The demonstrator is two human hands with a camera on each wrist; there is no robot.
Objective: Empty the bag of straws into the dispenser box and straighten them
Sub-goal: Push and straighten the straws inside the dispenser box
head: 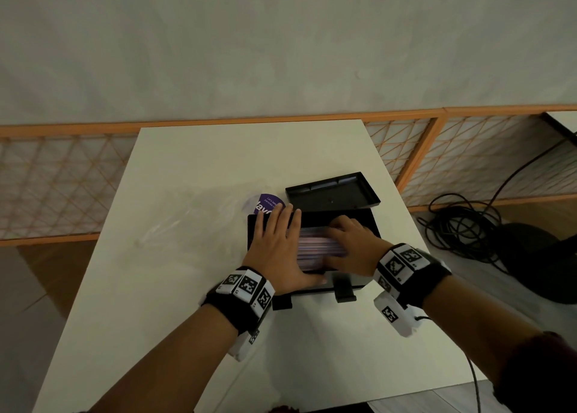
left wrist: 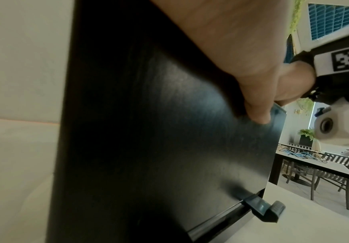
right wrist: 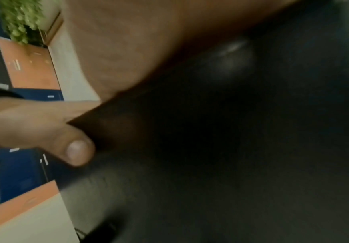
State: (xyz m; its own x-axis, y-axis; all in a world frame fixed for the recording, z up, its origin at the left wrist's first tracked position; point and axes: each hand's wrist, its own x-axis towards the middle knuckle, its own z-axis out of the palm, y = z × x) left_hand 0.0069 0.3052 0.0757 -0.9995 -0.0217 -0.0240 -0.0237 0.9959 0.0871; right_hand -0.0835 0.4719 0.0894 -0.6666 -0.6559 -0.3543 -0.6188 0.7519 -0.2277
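Inside dispenser box (head: 349,283), both hands flat on straws (head: 315,245).

White tabletop (head: 218,163) against pale wall (head: 281,38) w/ orange-framed lattice screen (head: 56,181); black cables (head: 462,225) coiled on floor at right; potted plant (left wrist: 306,134) beyond.

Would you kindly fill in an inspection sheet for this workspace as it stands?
Surface: white table.
Job's things: black dispenser box open, straws lying inside; lid set behind it; emptied clear bag with purple label beside it.
Clutter: nothing seen.
Hands: left hand flat across the box's left end; right hand on the straws.
Cables: black cable coiled on the floor.
Surroundings: orange lattice screen, pale wall.
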